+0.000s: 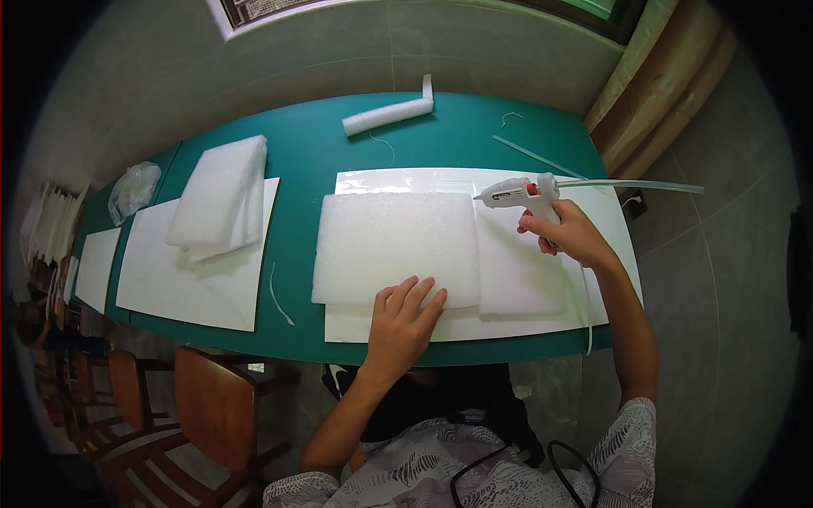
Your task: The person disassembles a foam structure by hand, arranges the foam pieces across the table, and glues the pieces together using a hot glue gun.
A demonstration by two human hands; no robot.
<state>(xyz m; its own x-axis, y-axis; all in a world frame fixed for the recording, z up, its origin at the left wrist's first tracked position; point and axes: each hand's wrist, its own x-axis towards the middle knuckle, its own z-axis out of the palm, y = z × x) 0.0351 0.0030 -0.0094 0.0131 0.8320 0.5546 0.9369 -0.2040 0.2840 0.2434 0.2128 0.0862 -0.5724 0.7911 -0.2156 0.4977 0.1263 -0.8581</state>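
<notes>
My right hand [569, 234] grips a white glue gun [521, 192] with its nozzle pointing left at the upper right corner of a white foam pad [391, 241]. A long clear glue stick [631, 184] juts out of the gun's back to the right. My left hand [403, 317] lies flat, fingers spread, on the near edge of that pad. The pad rests on a glossy white board [398, 179], with a second foam piece [518, 271] beside it under the gun.
The green table [305, 144] also carries a stack of foam sheets [220, 199] on another white board [157, 284], a rolled foam piece [388, 116], a clear plastic bag [133, 190] and a thin clear stick [533, 156]. Brown chairs [212, 398] stand at the lower left.
</notes>
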